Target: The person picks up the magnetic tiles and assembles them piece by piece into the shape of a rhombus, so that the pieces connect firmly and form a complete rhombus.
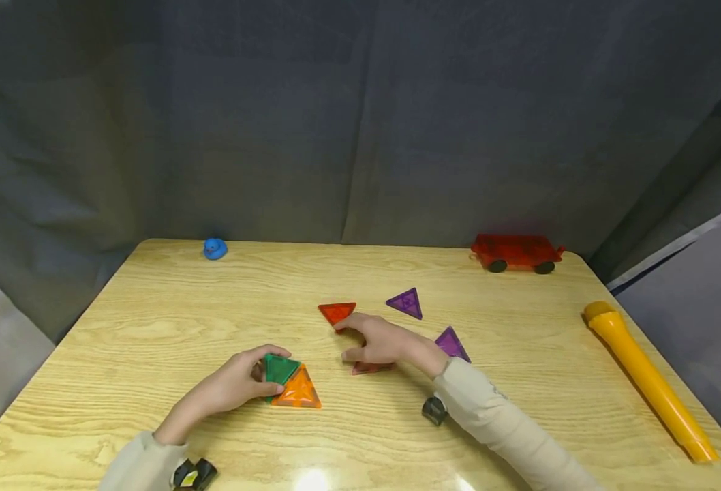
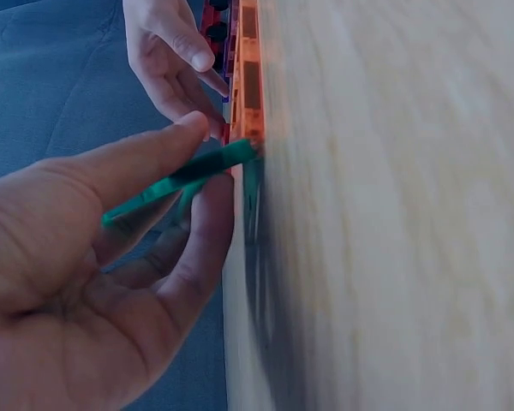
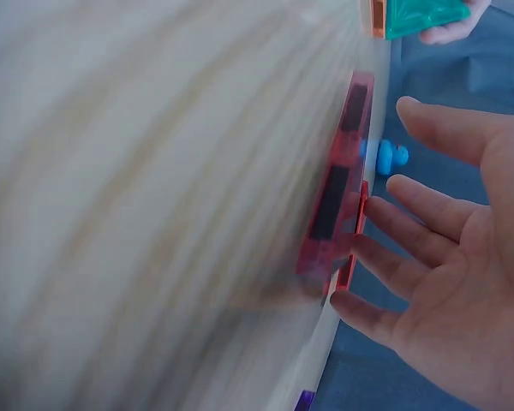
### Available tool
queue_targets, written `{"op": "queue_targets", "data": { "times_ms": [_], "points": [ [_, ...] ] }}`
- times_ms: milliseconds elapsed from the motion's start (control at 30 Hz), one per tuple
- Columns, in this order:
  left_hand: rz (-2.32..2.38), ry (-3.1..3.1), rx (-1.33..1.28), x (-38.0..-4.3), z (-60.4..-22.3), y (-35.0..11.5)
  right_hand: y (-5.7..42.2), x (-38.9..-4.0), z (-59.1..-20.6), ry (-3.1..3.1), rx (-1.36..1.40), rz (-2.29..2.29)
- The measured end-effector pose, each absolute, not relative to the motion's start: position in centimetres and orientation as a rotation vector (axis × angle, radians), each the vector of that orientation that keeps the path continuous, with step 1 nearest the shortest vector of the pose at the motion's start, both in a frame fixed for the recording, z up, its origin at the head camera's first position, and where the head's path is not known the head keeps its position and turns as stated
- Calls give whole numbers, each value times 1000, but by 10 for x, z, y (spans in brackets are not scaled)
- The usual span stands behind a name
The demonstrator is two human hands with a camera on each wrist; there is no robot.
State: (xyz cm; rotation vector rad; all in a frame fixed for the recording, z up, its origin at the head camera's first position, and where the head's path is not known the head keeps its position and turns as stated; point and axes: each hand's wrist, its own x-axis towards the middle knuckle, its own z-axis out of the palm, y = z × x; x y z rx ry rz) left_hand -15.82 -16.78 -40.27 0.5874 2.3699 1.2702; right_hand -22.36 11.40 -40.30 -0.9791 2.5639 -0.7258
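My left hand [image 1: 238, 382] pinches a green triangular magnetic tile [image 2: 184, 180], raised and tilted, with one edge along an orange triangular tile [image 1: 299, 390] lying on the table. More green shows low beneath the raised tile, partly hidden. My right hand [image 1: 381, 339] reaches over the tabletop with its fingers spread and loosely bent. Its fingertips are right at a red triangular tile [image 1: 337, 311] in the head view. Under that palm lies a second red tile [image 1: 373, 368], mostly covered in the head view.
Two purple triangular tiles [image 1: 407, 303] [image 1: 452, 344] lie beyond and beside the right forearm. A blue toy duck [image 1: 215, 249] stands at the back left, a red toy wagon [image 1: 516, 253] at the back right. One long yellow tube [image 1: 649, 382] lies along the table's right edge.
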Motion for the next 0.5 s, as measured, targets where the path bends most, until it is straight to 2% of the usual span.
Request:
{"op": "queue_targets", "data": {
  "times_ms": [500],
  "points": [
    [1255,2377,575,-158,-401,-167,104,-209,-401,2519,-1032,-653]
  ]
}}
